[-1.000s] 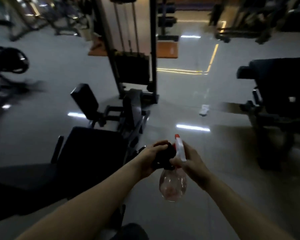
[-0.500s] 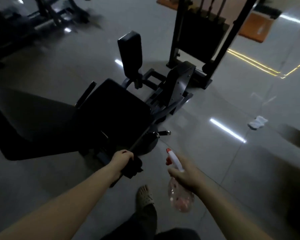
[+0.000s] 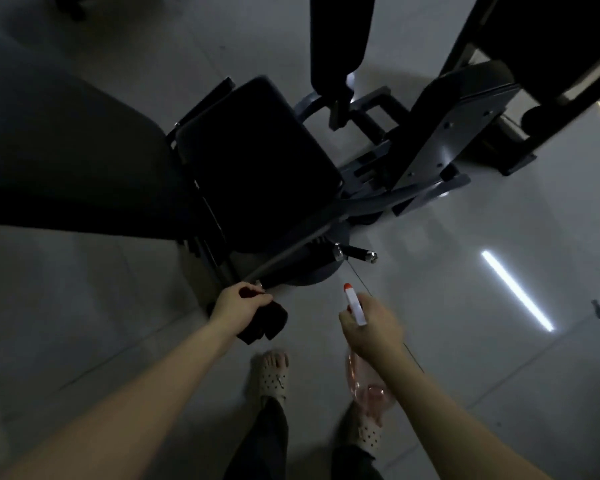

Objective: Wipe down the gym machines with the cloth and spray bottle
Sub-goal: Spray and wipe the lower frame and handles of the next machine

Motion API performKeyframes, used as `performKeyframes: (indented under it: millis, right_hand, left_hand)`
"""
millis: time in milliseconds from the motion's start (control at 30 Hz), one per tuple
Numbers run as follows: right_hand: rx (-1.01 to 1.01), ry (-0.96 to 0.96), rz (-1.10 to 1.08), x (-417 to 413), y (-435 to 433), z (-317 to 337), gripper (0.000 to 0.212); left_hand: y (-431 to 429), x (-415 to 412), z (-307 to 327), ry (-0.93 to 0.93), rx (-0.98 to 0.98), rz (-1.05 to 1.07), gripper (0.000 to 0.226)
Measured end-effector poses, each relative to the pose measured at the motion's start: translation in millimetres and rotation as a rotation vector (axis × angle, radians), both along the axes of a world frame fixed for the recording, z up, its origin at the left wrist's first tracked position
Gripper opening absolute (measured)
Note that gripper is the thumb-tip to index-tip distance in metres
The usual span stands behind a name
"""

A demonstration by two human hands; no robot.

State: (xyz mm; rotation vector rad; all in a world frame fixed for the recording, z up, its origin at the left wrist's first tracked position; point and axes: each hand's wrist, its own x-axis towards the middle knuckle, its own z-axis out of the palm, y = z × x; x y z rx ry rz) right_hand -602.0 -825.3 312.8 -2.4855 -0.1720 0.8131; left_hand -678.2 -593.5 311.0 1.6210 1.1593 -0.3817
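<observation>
Your feet stand on the floor. Your right hand grips the bottle, clear with a pinkish tint; its fill level cannot be told. Your left hand is closed on the dark cloth, beside the machine's bar. Beyond lies the seat.

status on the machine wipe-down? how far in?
Early. Done: nothing visibly wiped; the light is too dim to judge. In hand: left hand presses the dark cloth at the near end of the machine's handle bar; right hand holds the spray bottle. Left: seat pad and frame.
</observation>
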Motion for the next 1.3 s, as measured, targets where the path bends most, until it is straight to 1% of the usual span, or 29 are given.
performKeyframes:
  millis: [67,133,200,233,333,400,467,533,633,733,800,867,900,967,1033,1067,1100,1167,1233,1300]
  right_hand:
    - [0.03,-0.02,0.056,2.5,-3.1,-9.2,0.023]
    - [0.074,-0.034,0.117,3.0,-5.7,-16.7,0.021]
    - [0.107,-0.045,0.166,1.8,-5.7,-22.2,0.021]
    - [0.119,-0.055,0.189,0.2,-4.9,-25.5,0.023]
    - [0.124,-0.083,0.274,-9.8,2.3,-35.8,0.026]
    - [0.12,-0.095,0.345,-21.1,6.6,-44.5,0.021]
    - [0.15,-0.107,0.402,-34.4,11.2,-53.2,0.012]
    - [0.184,-0.074,0.457,-43.5,16.5,-62.1,0.008]
    - [0.194,-0.065,0.519,-56.2,32.7,-75.7,0.009]
    - [0.204,-0.111,0.562,-64.4,51.1,-87.8,0.01]
    - [0.247,-0.143,0.598,-68.5,61.3,-98.5,0.01]
    - [0.33,-0.178,0.65,-73.1,68.9,-114.4,0.006]
    - [0.35,-0.188,0.681,-74.6,71.6,-122.1,0.007]
    - [0.368,-0.21,0.716,-77.0,79.8,-138.8,0.013]
    - [0.427,-0.225,0.689,-81.8,90.6,-151.3,0.009]
    - [0.468,-0.234,0.662,-83.0,95.9,-158.5,0.006]
    - [0.514,-0.254,0.646,-86.2,99.7,-166.4,0.006]
    - [0.607,-0.352,0.642,-89.7,107.0,-185.7,0.013]
    - [0.664,-0.427,0.659,-88.7,113.7,-206.9,0.022]
    - [0.717,-0.467,0.671,-84.5,123.4,-227.7,0.019]
  left_hand:
    - [-5.9,-5.2,-12.4,-0.015,0.024,0.058,0.013]
    - [-11.3,-11.9,-24.0,-0.026,0.05,0.101,0.011]
    - [-16.1,-17.9,-33.4,-0.036,0.062,0.107,0.015]
    - [-18.5,-21.1,-37.7,-0.034,0.064,0.102,0.018]
    - [-19.5,-29.9,-51.2,-0.012,0.09,0.04,0.037]
    - [-14.9,-37.3,-61.5,0.009,0.131,0.0,0.045]
    - [-6.8,-47.3,-72.0,0.024,0.16,-0.031,0.048]
    - [2.6,-56.3,-79.7,0.027,0.185,-0.057,0.049]
    - [19.2,-71.5,-92.3,-0.003,0.192,-0.068,0.05]
    - [35.0,-82.5,-108.6,-0.041,0.185,-0.051,0.052]
    - [45.6,-87.3,-118.9,-0.075,0.199,-0.05,0.053]
    - [55.1,-90.2,-128.0,-0.117,0.21,-0.043,0.051]
    - [59.7,-90.2,-132.1,-0.13,0.207,-0.035,0.048]
    - [71.2,-89.9,-141.5,-0.151,0.194,-0.005,0.035]
    - [79.1,-93.3,-152.2,-0.188,0.208,-0.002,0.021]
    - [82.7,-95.4,-159.6,-0.203,0.236,-0.029,0.018]
    - [83.1,-99.0,-167.9,-0.215,0.265,-0.052,0.018]
    - [82.3,-104.4,-184.3,-0.248,0.303,-0.057,0.021]
    - [81.9,-107.6,-201.2,-0.312,0.287,0.031,0.019]
    - [85.0,-106.2,-215.7,-0.389,0.254,0.13,0.015]
